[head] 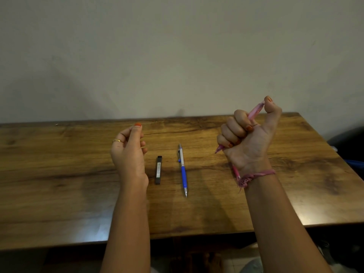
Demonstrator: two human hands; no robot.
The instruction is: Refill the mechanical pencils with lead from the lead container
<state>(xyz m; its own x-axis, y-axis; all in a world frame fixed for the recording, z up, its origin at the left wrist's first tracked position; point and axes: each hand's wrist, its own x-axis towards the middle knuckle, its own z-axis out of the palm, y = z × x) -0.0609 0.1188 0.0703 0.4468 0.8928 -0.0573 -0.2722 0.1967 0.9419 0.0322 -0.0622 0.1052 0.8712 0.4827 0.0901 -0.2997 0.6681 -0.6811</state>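
Observation:
My right hand is raised above the wooden table, fist shut on a pink mechanical pencil. The thumb rests on the pencil's upper end and its tip points down and left. My left hand hovers at the left with fingers loosely curled, and nothing shows in it. A slim black lead container lies on the table just right of that hand. To the container's right a blue and silver mechanical pencil lies with its tip toward me. Behind my right wrist another pink pencil-like piece peeks out, mostly hidden.
A plain wall rises directly behind the table's far edge. A dark seat stands past the table's right edge. The table's near edge runs below my forearms. A pink thread band circles my right wrist.

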